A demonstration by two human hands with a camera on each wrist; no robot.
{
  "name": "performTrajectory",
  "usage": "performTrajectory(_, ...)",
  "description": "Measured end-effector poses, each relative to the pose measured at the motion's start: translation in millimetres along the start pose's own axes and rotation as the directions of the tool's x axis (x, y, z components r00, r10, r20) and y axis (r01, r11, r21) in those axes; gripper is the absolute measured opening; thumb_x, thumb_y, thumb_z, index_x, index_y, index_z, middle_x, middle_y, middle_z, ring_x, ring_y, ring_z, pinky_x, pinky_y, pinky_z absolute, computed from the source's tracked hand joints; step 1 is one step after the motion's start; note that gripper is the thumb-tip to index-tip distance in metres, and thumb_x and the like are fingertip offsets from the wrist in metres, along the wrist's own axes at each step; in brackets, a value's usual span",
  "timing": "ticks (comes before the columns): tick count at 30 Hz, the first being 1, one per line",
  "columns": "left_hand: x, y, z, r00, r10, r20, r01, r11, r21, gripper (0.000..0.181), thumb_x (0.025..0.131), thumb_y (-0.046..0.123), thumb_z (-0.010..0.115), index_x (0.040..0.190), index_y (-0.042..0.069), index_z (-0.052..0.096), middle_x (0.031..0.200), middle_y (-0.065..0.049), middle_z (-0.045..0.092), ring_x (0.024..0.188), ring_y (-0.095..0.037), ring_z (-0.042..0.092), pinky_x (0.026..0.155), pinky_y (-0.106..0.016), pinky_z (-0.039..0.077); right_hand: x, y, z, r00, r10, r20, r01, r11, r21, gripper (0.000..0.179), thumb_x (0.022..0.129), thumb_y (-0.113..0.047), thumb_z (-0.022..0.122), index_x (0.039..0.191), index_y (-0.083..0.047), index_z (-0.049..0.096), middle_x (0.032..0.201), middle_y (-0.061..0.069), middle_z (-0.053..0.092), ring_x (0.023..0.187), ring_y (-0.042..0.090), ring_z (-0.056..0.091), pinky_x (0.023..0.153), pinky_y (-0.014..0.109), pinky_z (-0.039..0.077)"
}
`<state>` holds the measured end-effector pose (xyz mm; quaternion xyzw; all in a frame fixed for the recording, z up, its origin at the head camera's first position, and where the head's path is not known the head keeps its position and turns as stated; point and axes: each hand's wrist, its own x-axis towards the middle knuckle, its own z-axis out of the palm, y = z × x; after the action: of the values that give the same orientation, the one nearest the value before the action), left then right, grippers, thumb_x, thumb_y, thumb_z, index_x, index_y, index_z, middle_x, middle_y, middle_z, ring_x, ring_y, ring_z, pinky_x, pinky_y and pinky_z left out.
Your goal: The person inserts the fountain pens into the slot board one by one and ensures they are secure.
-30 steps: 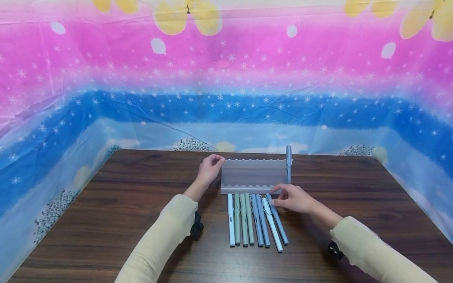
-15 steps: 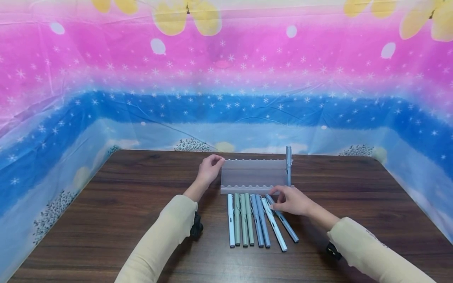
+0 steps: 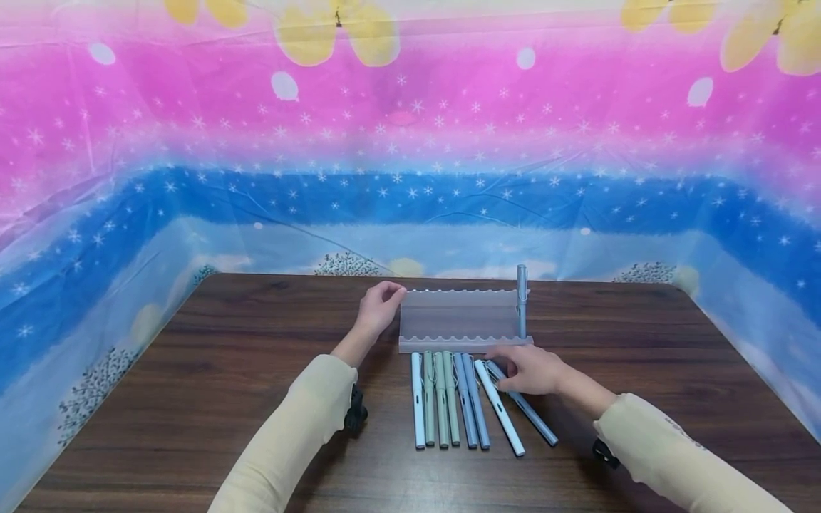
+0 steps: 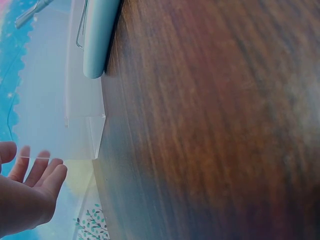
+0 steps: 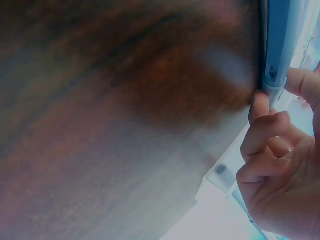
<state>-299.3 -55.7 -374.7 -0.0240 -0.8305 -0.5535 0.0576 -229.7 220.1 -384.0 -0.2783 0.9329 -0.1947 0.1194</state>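
On a dark wooden table (image 3: 256, 342), the right hand (image 3: 532, 369) pinches the rightmost lying blue pen (image 3: 527, 408), probably light, stiff, slippery and best gripped mid-barrel, in front of the translucent rack (image 3: 458, 317), whose upper left corner the left hand (image 3: 380, 306) pinches.

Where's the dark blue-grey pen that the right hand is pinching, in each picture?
Head: right of centre, the tilted pen under the right hand.
Left wrist: not in it; the pale blue pen at the top is another one.
Right wrist: top right, between thumb and fingers.
Shared landmark: the brown table, in all three.
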Motion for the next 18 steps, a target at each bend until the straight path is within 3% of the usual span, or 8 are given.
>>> performTrajectory(7,-0.9,0.5,0.0,1.000,0.006,-0.001,-0.006,1.000,0.001,0.023,0.093,0.018,0.053,0.104,-0.001,0.060,0.102,-0.015,0.060,0.095,-0.028,0.054,0.085,-0.039,0.043,-0.7,-0.6,-3.3,0.999,-0.039,-0.028,0.038,0.999,-0.011,0.040,0.083,-0.017,0.064,0.121,-0.007,0.053,0.064,-0.009,0.050,0.051,0.006,0.042,0.045,0.023,0.032)
performTrajectory(18,-1.0,0.1,-0.2,1.000,-0.010,0.008,0.010,1.000,-0.005,0.024,0.093,0.019,0.053,0.105,0.000,0.060,0.105,-0.014,0.059,0.098,-0.028,0.053,0.087,-0.039,0.042,-2.3,7.7,-23.2,0.989,-0.132,-0.069,0.143,0.973,0.179,0.044,0.088,-0.017,0.060,0.128,-0.007,0.044,0.075,-0.007,0.059,0.063,0.009,0.055,0.055,0.029,0.045)
